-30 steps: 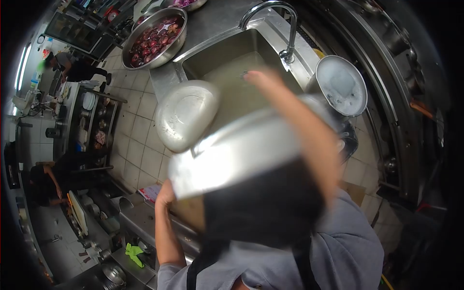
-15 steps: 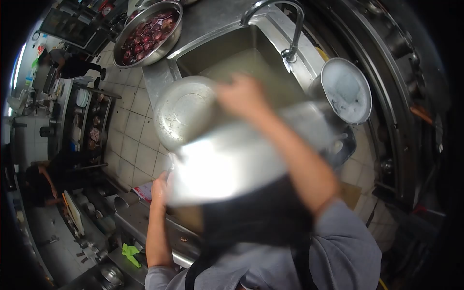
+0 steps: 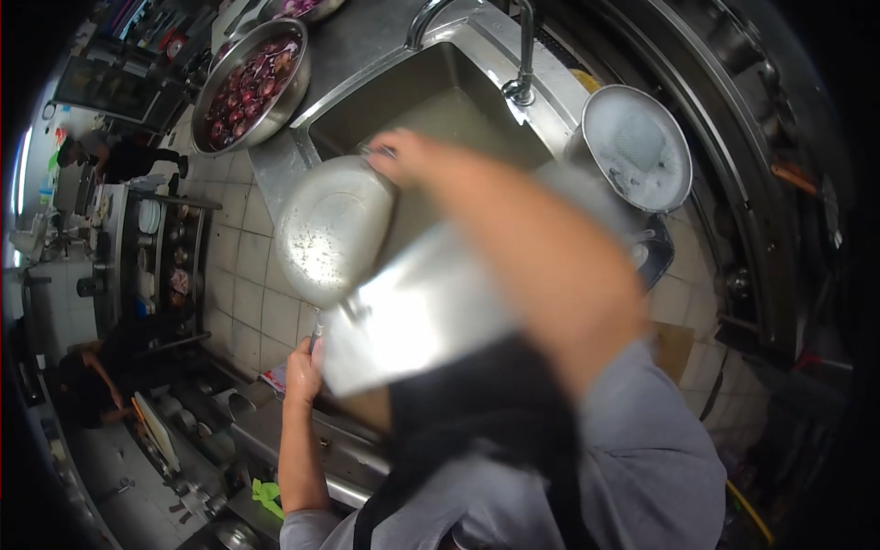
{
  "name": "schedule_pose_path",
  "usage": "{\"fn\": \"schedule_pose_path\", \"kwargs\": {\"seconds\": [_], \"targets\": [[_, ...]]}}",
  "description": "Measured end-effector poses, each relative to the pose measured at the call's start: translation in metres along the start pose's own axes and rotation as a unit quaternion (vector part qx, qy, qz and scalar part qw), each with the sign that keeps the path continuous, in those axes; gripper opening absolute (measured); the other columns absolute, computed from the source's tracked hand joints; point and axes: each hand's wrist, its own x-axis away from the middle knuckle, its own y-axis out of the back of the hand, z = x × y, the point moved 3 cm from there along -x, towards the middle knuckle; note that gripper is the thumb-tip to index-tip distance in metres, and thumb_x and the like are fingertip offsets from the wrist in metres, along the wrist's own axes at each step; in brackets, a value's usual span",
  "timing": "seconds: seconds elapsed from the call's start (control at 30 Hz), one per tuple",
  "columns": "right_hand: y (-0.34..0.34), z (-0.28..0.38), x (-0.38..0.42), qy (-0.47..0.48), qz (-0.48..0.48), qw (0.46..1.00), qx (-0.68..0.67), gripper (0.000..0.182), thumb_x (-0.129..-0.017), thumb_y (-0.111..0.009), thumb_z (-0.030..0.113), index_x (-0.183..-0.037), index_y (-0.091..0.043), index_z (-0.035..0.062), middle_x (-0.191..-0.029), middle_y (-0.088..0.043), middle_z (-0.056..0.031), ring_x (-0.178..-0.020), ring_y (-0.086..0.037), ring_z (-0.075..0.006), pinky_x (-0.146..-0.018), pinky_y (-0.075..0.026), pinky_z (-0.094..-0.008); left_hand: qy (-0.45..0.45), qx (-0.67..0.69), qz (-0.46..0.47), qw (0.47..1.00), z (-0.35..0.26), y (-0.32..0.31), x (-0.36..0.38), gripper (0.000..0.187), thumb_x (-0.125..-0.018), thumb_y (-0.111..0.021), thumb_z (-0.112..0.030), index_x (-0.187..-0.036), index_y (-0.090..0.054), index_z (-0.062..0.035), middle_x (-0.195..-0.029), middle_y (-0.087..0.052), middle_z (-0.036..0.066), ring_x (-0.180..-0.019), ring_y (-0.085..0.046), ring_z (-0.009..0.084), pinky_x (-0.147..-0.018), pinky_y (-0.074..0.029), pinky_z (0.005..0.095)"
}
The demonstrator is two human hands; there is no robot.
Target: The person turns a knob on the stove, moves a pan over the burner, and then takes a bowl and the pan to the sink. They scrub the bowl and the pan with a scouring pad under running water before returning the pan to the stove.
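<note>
A metal pan, its round, spotted base showing, is tilted over the near left edge of the sink. Below it, my left hand is closed round the pan's handle. My right hand is at the pan's upper rim, its fingers closed on a small dark thing too blurred to name. Under my right forearm, a shiny steel surface lies between the sink and my black apron. Some cloudy water shows in the sink.
Behind the sink stands a faucet. A pot of foamy water with a scrubbing pad is on the right. At the upper left is a bowl of dark red onions in liquid. Two people are far left.
My right hand has shifted left along the pan's rim, and its forearm has swung higher. The pan has tilted more. The whole view has shifted slightly.
</note>
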Motion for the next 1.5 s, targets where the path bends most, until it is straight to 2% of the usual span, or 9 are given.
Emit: {"fn": "schedule_pose_path", "kwargs": {"seconds": [0.33, 0.5, 0.63, 0.87, 0.93, 1.13, 1.27, 1.33, 1.5], "targets": [[0.019, -0.004, 0.090, 0.088, -0.124, 0.988, 0.032, 0.026, -0.087, -0.071, 0.032, -0.106, -0.076, 0.0157, -0.104, -0.069, -0.0090, -0.093, -0.068, -0.0310, -0.082, -0.053, -0.0410, -0.047, -0.062, -0.017, 0.997, 0.005, 0.004, 0.003, 0.056, -0.101, -0.055, -0.051, -0.088, -0.056, 0.0035, -0.062, -0.051, 0.013, -0.061, -0.050, 0.0203, -0.061, -0.046, 0.0377], [0.000, 0.006, -0.007, 0.047, -0.021, 0.998, 0.047, 0.025, -0.088, -0.069, 0.034, -0.103, -0.075, 0.0150, -0.106, -0.069, -0.0088, -0.097, -0.067, -0.0327, -0.085, -0.052, -0.0442, -0.024, 0.010, 0.013, 1.000, -0.019, 0.008, 0.004, 0.055, -0.100, -0.056, -0.050, -0.091, -0.058, 0.0050, -0.067, -0.053, 0.016, -0.065, -0.048, 0.0223, -0.067, -0.047, 0.0388], [0.030, -0.011, 0.109, 0.063, -0.088, 0.993, 0.056, 0.023, -0.087, -0.072, 0.030, -0.103, -0.075, 0.0140, -0.103, -0.069, -0.0078, -0.093, -0.067, -0.0290, -0.083, -0.053, -0.0409, -0.015, 0.012, 0.005, 1.000, -0.012, 0.003, 0.002, 0.055, -0.100, -0.056, -0.049, -0.092, -0.058, 0.0053, -0.066, -0.053, 0.015, -0.066, -0.049, 0.0228, -0.067, -0.047, 0.0387], [0.001, 0.003, -0.007, 0.092, 0.008, 0.994, 0.052, 0.023, -0.087, -0.071, 0.032, -0.103, -0.075, 0.0153, -0.105, -0.070, -0.0088, -0.097, -0.067, -0.0295, -0.083, -0.053, -0.0404, -0.021, 0.019, 0.018, 0.999, 0.010, -0.001, -0.006, 0.052, -0.100, -0.058, -0.049, -0.090, -0.059, 0.0026, -0.058, -0.052, 0.006, -0.052, -0.053, 0.0151, -0.052, -0.045, 0.0342], [-0.009, -0.014, -0.008, -0.026, 0.013, 0.999, -0.045, 0.024, -0.088, -0.069, 0.034, -0.103, -0.075, 0.0162, -0.106, -0.070, -0.0098, -0.096, -0.067, -0.0310, -0.084, -0.053, -0.0409, -0.011, 0.027, 0.031, 0.999, 0.013, -0.001, -0.005, 0.052, -0.100, -0.058, -0.049, -0.089, -0.059, 0.0022, -0.057, -0.051, 0.005, -0.050, -0.053, 0.0135, -0.050, -0.044, 0.0334], [0.019, 0.002, 0.106, 0.050, -0.106, 0.993, 0.022, 0.024, -0.085, -0.074, 0.032, -0.102, -0.075, 0.0141, -0.103, -0.070, -0.0073, -0.089, -0.067, -0.0280, -0.080, -0.053, -0.0387, -0.028, -0.013, 0.021, 0.999, 0.000, 0.004, 0.001, 0.053, -0.099, -0.058, -0.050, -0.090, -0.059, 0.0026, -0.057, -0.050, 0.006, -0.052, -0.051, 0.0148, -0.052, -0.043, 0.0341], [-0.006, 0.015, -0.006, 0.099, -0.007, 0.995, -0.009, 0.025, -0.086, -0.071, 0.036, -0.101, -0.075, 0.0157, -0.101, -0.069, -0.0091, -0.091, -0.066, -0.0338, -0.080, -0.052, -0.0425, -0.033, 0.025, 0.008, 0.999, -0.007, 0.004, 0.002, 0.054, -0.098, -0.059, -0.050, -0.092, -0.060, 0.0034, -0.061, -0.052, 0.009, -0.055, -0.051, 0.0168, -0.056, -0.045, 0.0357], [-0.006, 0.007, -0.014, -0.020, 0.012, 1.000, 0.002, 0.025, -0.087, -0.069, 0.037, -0.101, -0.075, 0.0164, -0.102, -0.068, -0.0097, -0.095, -0.065, -0.0362, -0.082, -0.052, -0.0440, -0.009, 0.040, 0.020, 0.999, -0.005, 0.004, 0.005, 0.054, -0.098, -0.059, -0.050, -0.093, -0.061, 0.0035, -0.062, -0.053, 0.010, -0.056, -0.052, 0.0174, -0.058, -0.046, 0.0363], [0.010, 0.011, 0.101, 0.095, -0.080, 0.992, 0.028, 0.024, -0.086, -0.073, 0.031, -0.102, -0.075, 0.0133, -0.102, -0.069, -0.0083, -0.093, -0.067, -0.0296, -0.081, -0.053, -0.0400, -0.031, 0.007, 0.008, 0.999, 0.002, 0.002, 0.001, 0.054, -0.098, -0.059, -0.050, -0.097, -0.062, 0.0037, -0.063, -0.053, 0.009, -0.058, -0.054, 0.0185, -0.059, -0.047, 0.0364]]}}
